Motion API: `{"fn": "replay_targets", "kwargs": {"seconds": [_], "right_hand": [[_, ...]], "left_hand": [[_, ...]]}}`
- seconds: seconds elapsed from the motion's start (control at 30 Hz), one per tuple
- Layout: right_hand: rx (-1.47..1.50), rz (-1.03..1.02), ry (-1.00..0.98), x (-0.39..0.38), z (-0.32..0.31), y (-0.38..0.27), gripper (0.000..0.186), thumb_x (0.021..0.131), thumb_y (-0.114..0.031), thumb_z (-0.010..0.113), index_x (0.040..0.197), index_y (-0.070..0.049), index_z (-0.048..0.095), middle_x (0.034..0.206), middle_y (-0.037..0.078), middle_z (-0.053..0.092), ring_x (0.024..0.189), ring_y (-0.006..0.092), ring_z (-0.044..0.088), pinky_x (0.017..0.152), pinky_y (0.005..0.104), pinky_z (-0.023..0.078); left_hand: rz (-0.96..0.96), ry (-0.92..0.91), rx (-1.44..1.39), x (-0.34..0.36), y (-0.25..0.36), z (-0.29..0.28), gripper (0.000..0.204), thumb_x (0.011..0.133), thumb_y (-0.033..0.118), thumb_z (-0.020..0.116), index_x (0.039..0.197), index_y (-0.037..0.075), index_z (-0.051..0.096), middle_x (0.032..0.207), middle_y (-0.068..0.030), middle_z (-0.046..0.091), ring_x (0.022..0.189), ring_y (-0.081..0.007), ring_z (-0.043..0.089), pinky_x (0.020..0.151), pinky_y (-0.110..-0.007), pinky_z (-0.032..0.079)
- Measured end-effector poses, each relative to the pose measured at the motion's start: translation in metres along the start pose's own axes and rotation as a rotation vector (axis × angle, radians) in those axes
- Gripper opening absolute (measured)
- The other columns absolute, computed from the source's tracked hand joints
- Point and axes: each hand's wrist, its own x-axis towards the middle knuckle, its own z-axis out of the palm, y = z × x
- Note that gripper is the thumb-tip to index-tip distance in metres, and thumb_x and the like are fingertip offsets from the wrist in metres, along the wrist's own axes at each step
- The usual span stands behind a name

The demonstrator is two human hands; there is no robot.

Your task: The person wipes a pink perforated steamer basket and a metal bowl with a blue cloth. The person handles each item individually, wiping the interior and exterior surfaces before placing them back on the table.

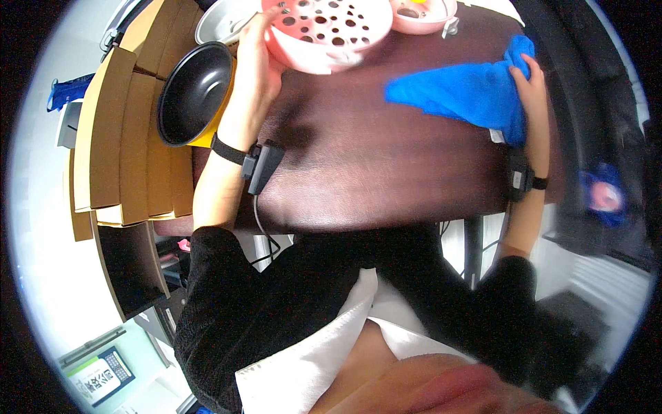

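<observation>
The left hand is closed on the near-left side of a pink perforated colander, fingers reaching over the rim while the palm runs along its outer wall—a hold that probably steadies the round, light-looking shape from one side and leaves the holed surface uncovered. How firmly those fingers press I cannot tell, nor whether the colander is resting or slightly lifted. Well apart, near the table's right edge, the right hand is clamped on the gathered end of a blue cloth, thumb toward the inner side; gripped there, the fabric fans leftward into a loose point, which likely leaves most of it free to move with the hand. A small white tag shows at its lower edge. The black bowl with a yellow outside sits between the left forearm and the cardboard boxes, its mouth turned up; a silver metal bowl is partly in view beyond it, and a smaller pink bowl is just beside the colander's right side. The vessels seem grouped along the far and left sides so that the brown tabletop between the hands gives both arms room—though that is only a judgement.
</observation>
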Motion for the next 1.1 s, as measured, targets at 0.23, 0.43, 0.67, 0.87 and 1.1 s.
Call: {"fn": "replay_targets", "kwargs": {"seconds": [0.23,0.43,0.67,0.87,1.1], "right_hand": [[-0.052,-0.009,-0.003,-0.005,-0.004,-0.016,0.065,0.077,-0.039,0.071,0.128,-0.004,0.051,0.128,0.025,0.049,0.119,0.0375,0.049,0.101,0.0418,0.039],[-0.137,0.141,0.014,-0.005,0.000,-0.015,0.089,0.070,-0.052,0.075,0.136,-0.002,0.042,0.132,0.027,0.045,0.121,0.0410,0.047,0.101,0.0445,0.039],[-0.240,0.187,-0.136,-0.011,-0.001,-0.012,0.088,0.069,-0.052,0.076,0.140,-0.014,0.040,0.133,0.024,0.045,0.120,0.0414,0.048,0.099,0.0475,0.041],[-0.171,0.122,-0.142,-0.012,-0.003,-0.007,0.078,0.072,-0.044,0.074,0.137,-0.014,0.043,0.133,0.023,0.045,0.118,0.0399,0.050,0.098,0.0452,0.042],[-0.140,0.082,-0.129,-0.013,-0.002,-0.009,0.075,0.073,-0.042,0.073,0.136,-0.012,0.044,0.129,0.024,0.047,0.116,0.0395,0.052,0.097,0.0443,0.043]], "left_hand": [[0.099,-0.169,0.246,-0.007,-0.011,0.009,0.052,0.085,0.026,0.060,0.130,0.002,0.047,0.119,-0.0098,0.056,0.110,-0.0189,0.053,0.097,-0.034,0.041],[0.077,-0.316,0.335,-0.013,-0.008,0.010,0.057,0.088,0.030,0.059,0.136,0.006,0.040,0.116,-0.0114,0.059,0.109,-0.0185,0.056,0.093,-0.032,0.045],[0.005,-0.330,0.485,-0.017,0.007,0.003,0.047,0.090,0.019,0.045,0.135,0.005,0.047,0.127,-0.0077,0.056,0.116,-0.0155,0.053,0.099,-0.031,0.040],[-0.010,-0.260,0.617,-0.001,-0.002,-0.008,0.047,0.088,0.003,0.045,0.134,0.001,0.047,0.125,-0.0101,0.059,0.116,-0.0167,0.054,0.100,-0.030,0.040],[0.320,-0.354,1.050,0.035,-0.032,-0.049,0.045,0.087,0.004,0.047,0.132,-0.003,0.047,0.118,-0.0199,0.061,0.111,-0.0258,0.059,0.096,-0.032,0.044]]}}
